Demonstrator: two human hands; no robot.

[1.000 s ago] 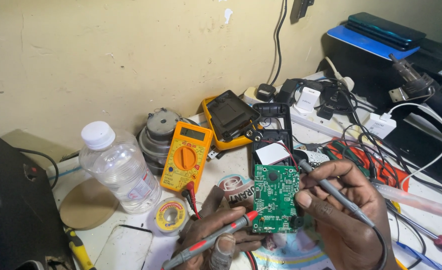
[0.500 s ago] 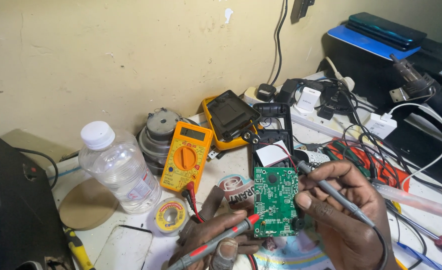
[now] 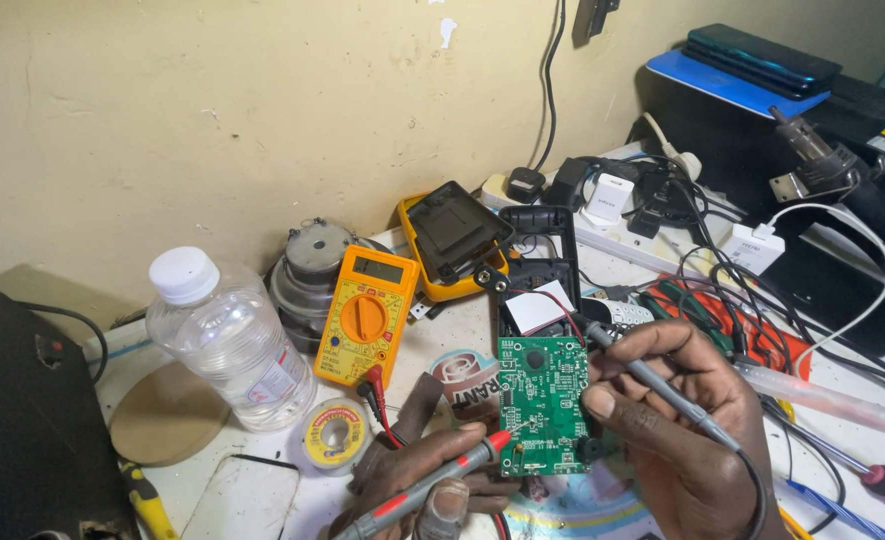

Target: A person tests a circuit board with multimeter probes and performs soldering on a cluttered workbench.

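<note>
Head view shows a crowded counter (image 3: pixel 262 500): a bottle (image 3: pixel 227 340) and yellow meter (image 3: pixel 365 315) sit close on the left, tangled cables (image 3: pixel 722 270) crowd the right, and little bare room is left beside the hands. The green board (image 3: pixel 540 400), upright and studded with solder points, sits at lower centre. The right hand (image 3: pixel 682 420) grips it with a grey probe (image 3: pixel 652 385); the left hand (image 3: pixel 417 475) grips a red probe (image 3: pixel 432 485) whose tip touches its lower edge.

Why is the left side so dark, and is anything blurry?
In the head view, the black case at the left edge sits in shadow, while the wall is evenly lit; the green circuit board looks sharp, the left hand at the bottom edge slightly soft.
</note>
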